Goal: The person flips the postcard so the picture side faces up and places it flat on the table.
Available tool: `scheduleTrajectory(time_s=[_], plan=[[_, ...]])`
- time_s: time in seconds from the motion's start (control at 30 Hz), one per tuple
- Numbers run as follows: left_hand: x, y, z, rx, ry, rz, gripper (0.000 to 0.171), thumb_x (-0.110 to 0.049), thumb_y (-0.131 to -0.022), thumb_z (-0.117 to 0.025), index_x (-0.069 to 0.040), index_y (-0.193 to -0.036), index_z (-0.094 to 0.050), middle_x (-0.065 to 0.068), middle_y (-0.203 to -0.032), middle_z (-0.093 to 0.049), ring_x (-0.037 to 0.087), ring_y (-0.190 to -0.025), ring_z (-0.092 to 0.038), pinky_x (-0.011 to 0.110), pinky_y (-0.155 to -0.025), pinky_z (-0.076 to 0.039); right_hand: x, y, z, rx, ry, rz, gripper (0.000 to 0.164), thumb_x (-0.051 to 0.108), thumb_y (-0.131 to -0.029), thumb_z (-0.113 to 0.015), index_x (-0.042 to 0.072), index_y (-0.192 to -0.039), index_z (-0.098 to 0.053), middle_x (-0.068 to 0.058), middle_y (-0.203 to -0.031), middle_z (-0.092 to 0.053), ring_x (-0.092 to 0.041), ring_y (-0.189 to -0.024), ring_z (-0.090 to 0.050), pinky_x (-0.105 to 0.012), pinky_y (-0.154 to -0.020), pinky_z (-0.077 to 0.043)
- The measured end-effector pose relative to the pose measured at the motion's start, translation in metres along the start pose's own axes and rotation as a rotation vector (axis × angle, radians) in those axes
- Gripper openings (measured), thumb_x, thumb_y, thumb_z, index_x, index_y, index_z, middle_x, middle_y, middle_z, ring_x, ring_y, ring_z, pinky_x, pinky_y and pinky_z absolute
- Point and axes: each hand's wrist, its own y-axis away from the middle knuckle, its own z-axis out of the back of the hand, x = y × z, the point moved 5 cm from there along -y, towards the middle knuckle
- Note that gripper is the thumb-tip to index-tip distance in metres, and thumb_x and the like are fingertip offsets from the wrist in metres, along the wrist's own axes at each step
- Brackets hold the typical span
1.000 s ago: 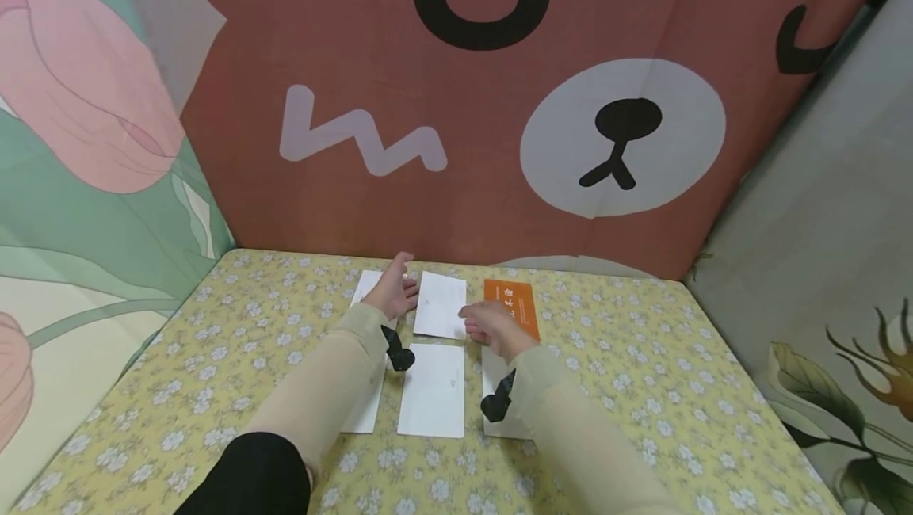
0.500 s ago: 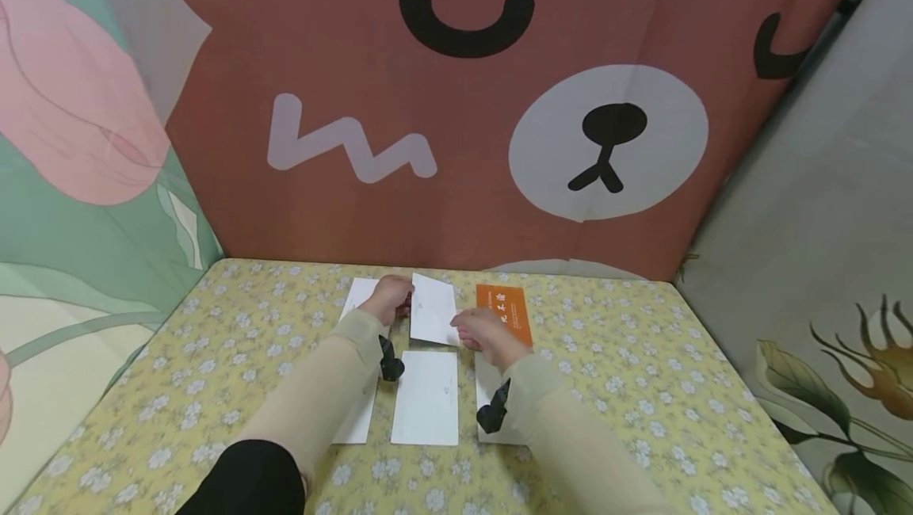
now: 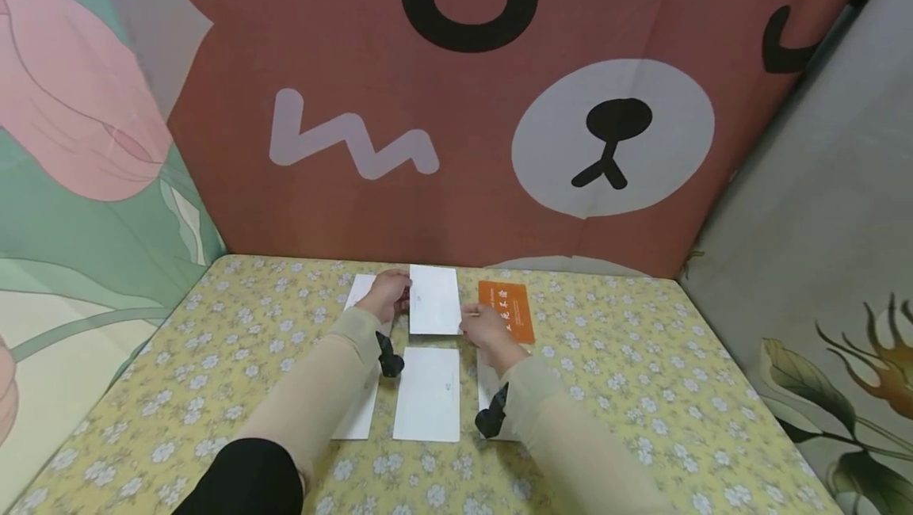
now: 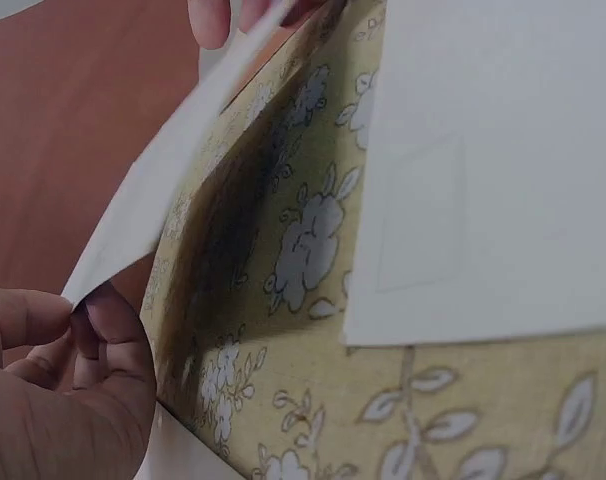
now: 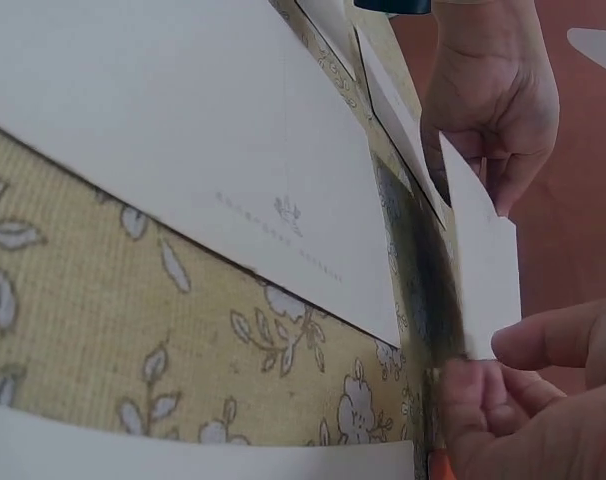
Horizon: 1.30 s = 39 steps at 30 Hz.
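A: White card (image 3: 434,299) was what both hands had hold of, lifted off the yellow flowered tablecloth (image 3: 613,388) at the far middle of the table. The left hand (image 3: 389,295) pinched its left edge between thumb and curled fingers, and the right hand (image 3: 485,328) pinched the lower right corner.

B: Was it flat on the cloth?

A: No. The wrist views showed it raised and tilted, with its shadow on the cloth beneath.

B: What lay around it?

A: An orange card (image 3: 508,310) sat just beside the right hand. A second white card (image 3: 429,394) lay flat nearer the person, between the two forearms. Another white card (image 3: 359,290) lay partly under the left hand, and one more (image 3: 486,390) partly under the right sleeve.
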Motion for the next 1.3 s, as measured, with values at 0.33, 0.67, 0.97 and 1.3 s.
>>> scheduleTrajectory(time_s=[0.33,0.67,0.97,1.3], plan=[[0.001,-0.003,0.005,0.01,0.036,0.006,0.053,-0.002,-0.108,-0.041,-0.005,-0.16,-0.034,0.013,-0.121,-0.048,0.016,-0.077,-0.047,0.028,-0.065,-0.044,0.002,0.001,0.0,-0.007,-0.092,0.047,0.036,-0.007,-0.1,-0.057,-0.008,-0.136,-0.059,-0.023,-0.131,-0.058,-0.034,-0.114,-0.063,-0.041,-0.096,-0.054],[-0.001,-0.004,0.006,0.018,0.03,-0.02,0.047,-0.001,-0.106,-0.041,0.004,-0.153,-0.041,0.006,-0.09,-0.054,0.014,-0.071,-0.05,0.026,-0.062,-0.046,0.013,0.009,0.012,-0.016,-0.024,0.183,0.038,-0.002,-0.099,-0.06,-0.005,-0.136,-0.061,-0.023,-0.131,-0.061,-0.033,-0.092,-0.062,-0.04,-0.076,-0.052],[-0.001,-0.001,0.013,-0.057,-0.04,-0.109,0.029,0.001,-0.107,-0.047,0.008,-0.132,-0.059,0.009,-0.098,-0.06,0.013,-0.075,-0.055,0.025,-0.066,-0.048,0.022,0.007,0.025,0.04,-0.215,0.205,0.02,0.002,-0.105,-0.056,-0.009,-0.117,-0.068,-0.018,-0.122,-0.064,-0.028,-0.108,-0.065,-0.051,-0.106,-0.047],[-0.004,0.007,0.009,-0.054,-0.102,-0.139,0.026,-0.005,-0.108,-0.05,0.004,-0.13,-0.061,0.014,-0.115,-0.063,0.014,-0.084,-0.058,0.035,-0.079,-0.05,0.033,0.011,0.027,0.124,-0.355,0.256,0.032,-0.006,-0.102,-0.048,-0.012,-0.13,-0.062,-0.02,-0.137,-0.059,-0.027,-0.128,-0.055,-0.043,-0.112,-0.042]])
